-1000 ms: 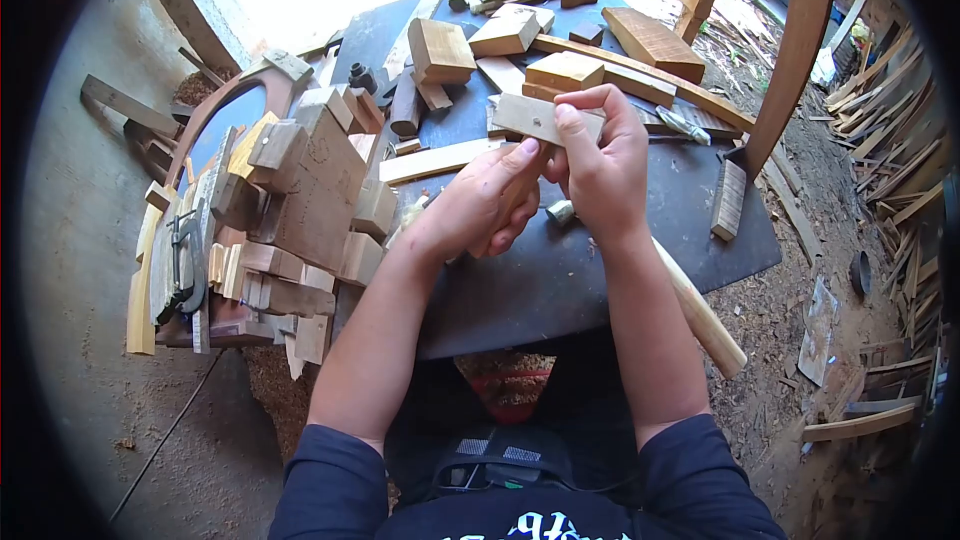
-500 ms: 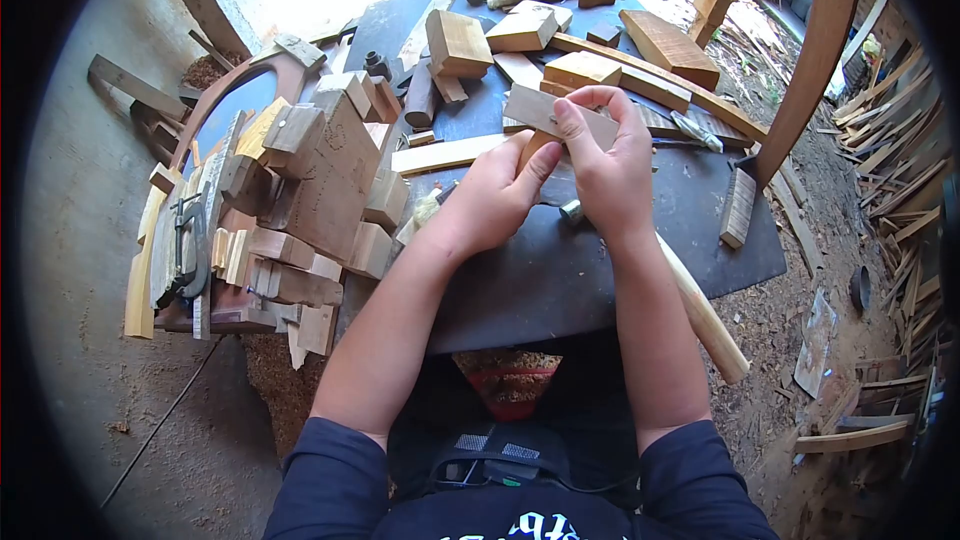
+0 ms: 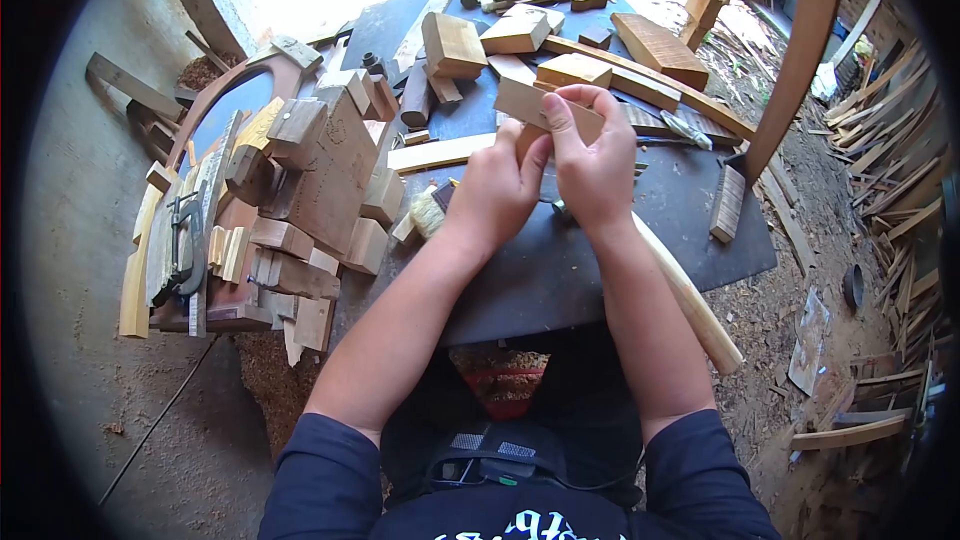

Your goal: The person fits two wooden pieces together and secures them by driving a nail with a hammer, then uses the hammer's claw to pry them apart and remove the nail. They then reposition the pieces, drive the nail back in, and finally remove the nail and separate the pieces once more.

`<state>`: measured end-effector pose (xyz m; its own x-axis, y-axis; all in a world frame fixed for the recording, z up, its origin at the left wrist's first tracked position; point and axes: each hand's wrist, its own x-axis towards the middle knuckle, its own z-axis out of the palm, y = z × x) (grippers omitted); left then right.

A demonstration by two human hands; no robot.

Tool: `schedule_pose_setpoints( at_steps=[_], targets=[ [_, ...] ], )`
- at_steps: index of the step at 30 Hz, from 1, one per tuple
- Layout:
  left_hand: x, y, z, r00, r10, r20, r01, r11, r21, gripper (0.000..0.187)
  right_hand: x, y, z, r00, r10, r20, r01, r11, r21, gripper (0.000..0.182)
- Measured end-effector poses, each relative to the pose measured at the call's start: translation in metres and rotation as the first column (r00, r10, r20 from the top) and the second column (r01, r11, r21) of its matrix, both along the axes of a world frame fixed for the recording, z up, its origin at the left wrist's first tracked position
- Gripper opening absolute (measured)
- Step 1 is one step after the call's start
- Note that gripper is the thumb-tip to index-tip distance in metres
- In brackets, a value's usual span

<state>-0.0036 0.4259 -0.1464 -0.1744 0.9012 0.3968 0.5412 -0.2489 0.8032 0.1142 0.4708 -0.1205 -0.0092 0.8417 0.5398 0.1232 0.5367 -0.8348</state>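
Over the dark tabletop (image 3: 520, 290), both hands hold a small flat rectangular wood piece (image 3: 522, 103). My right hand (image 3: 598, 165) is closed on its right end, with the thumb laid across the broad face and the fingers behind. My left hand (image 3: 495, 180) grips from below, its thumb beside a lower wooden part that the fingers partly cover. Beneath my right forearm lies a tool with a long pale wooden handle (image 3: 695, 305), probably a hammer; its head is mostly hidden by the hand.
Stacked wood blocks (image 3: 330, 175) crowd the left side, beside a C-clamp (image 3: 185, 245). Across the back lie more blocks (image 3: 455, 45) and strips (image 3: 440, 154). A pale-bristled brush (image 3: 428, 212) sits near my left wrist. A curved wooden post (image 3: 797, 60) rises at right.
The wood piece stays in both hands, with its face turned slightly. My left hand has shifted a little, its fingers higher against the piece. The whole view has moved slightly.
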Motion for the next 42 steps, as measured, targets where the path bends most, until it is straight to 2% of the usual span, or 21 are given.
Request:
schedule_pose_setpoints(
  at_steps=[4,5,7,8,9,10,13,17,20,21,23,26,27,30,31,34,37,38,40,41,42],
  targets=[
    [-0.010,-0.006,0.011,0.990,-0.139,-0.015,0.140,0.978,0.152,0.036,0.021,-0.023,0.018,0.994,0.056,0.097,-0.058,0.998,0.020,0.039],
    [-0.010,-0.006,0.015,0.987,-0.143,-0.070,0.154,0.968,0.200,0.035,0.038,-0.036,0.026,0.986,0.132,0.102,-0.110,0.974,-0.199,0.045],
    [-0.007,-0.007,0.015,0.975,-0.146,-0.165,0.188,0.941,0.281,0.033,0.067,-0.062,0.032,0.992,0.023,0.127,-0.012,0.996,-0.091,0.051],
    [-0.005,-0.010,0.018,0.969,-0.138,-0.204,0.199,0.926,0.320,0.032,0.083,-0.071,0.028,0.940,-0.086,0.331,0.083,0.996,0.022,0.051],
    [-0.006,-0.017,0.022,0.942,-0.176,-0.287,0.232,0.958,0.171,0.033,0.099,-0.079,0.022,0.836,-0.204,0.509,0.149,0.978,0.148,0.051],
    [-0.005,-0.016,0.021,0.927,-0.197,-0.321,0.260,0.951,0.169,0.032,0.111,-0.086,0.014,0.690,-0.326,0.646,0.186,0.943,0.277,0.051],
    [0.003,-0.017,0.016,0.880,-0.221,-0.419,0.316,0.933,0.173,0.031,0.133,-0.104,-0.012,0.383,-0.334,0.861,0.259,0.934,0.247,0.046],
    [0.003,-0.014,0.013,0.877,-0.183,-0.445,0.271,0.952,0.142,0.035,0.143,-0.117,-0.016,0.368,-0.281,0.886,0.239,0.950,0.202,0.039],
    [-0.002,-0.015,0.017,0.860,-0.170,-0.481,0.237,0.968,0.082,0.034,0.159,-0.137,-0.007,0.434,-0.262,0.862,0.293,0.946,0.141,0.039],
    [-0.003,-0.012,0.012,0.875,-0.148,-0.461,0.250,0.953,0.169,0.033,0.167,-0.142,-0.006,0.467,-0.290,0.835,0.305,0.939,0.155,0.039],
    [0.000,-0.015,0.012,0.869,-0.133,-0.477,0.171,0.985,0.037,0.035,0.183,-0.153,-0.004,0.526,-0.334,0.782,0.329,0.928,0.175,0.038],
    [0.008,-0.016,0.005,0.869,-0.082,-0.488,0.106,0.994,0.021,0.030,0.193,-0.163,0.003,0.871,-0.159,0.465,0.325,0.896,-0.303,0.037],
    [0.010,-0.016,0.004,0.866,-0.071,-0.495,0.097,0.995,0.026,0.028,0.194,-0.164,0.012,0.974,-0.003,0.228,0.123,0.849,-0.514,0.038],
    [0.018,-0.016,0.003,0.854,-0.003,-0.520,0.030,0.999,0.043,0.023,0.186,-0.162,0.033,0.934,0.295,-0.201,-0.352,0.666,-0.658,0.042],
    [0.019,-0.016,0.003,0.833,0.015,-0.553,-0.002,1.000,0.024,0.022,0.180,-0.162,0.042,0.941,0.248,-0.229,-0.337,0.650,-0.681,0.043],
    [0.021,-0.019,0.006,0.800,0.051,-0.598,-0.055,0.998,0.012,0.019,0.162,-0.182,0.069,0.982,0.173,-0.077,-0.188,0.845,-0.501,0.043],
    [0.023,-0.019,0.001,0.819,0.066,-0.570,-0.053,0.998,0.038,0.018,0.148,-0.200,0.094,0.982,0.048,-0.180,-0.040,0.998,0.047,0.036],
    [0.026,-0.022,0.004,0.838,0.075,-0.540,-0.068,0.997,0.034,0.018,0.151,-0.198,0.085,0.991,-0.069,0.118,0.058,0.994,0.093,0.035],
    [0.033,-0.021,0.023,0.871,0.102,-0.481,-0.080,0.995,0.066,0.018,0.162,-0.183,0.053,0.711,-0.350,0.611,0.200,0.932,0.301,0.033],
    [0.034,-0.025,0.038,0.909,0.137,-0.393,-0.072,0.982,0.177,0.017,0.147,-0.177,0.050,0.630,-0.189,0.754,0.215,0.975,0.065,0.032],
    [0.030,-0.024,0.050,0.828,0.176,-0.533,-0.113,0.982,0.150,0.017,0.146,-0.178,0.042,0.690,-0.180,0.702,0.230,0.973,0.024,0.033]
  ],
)
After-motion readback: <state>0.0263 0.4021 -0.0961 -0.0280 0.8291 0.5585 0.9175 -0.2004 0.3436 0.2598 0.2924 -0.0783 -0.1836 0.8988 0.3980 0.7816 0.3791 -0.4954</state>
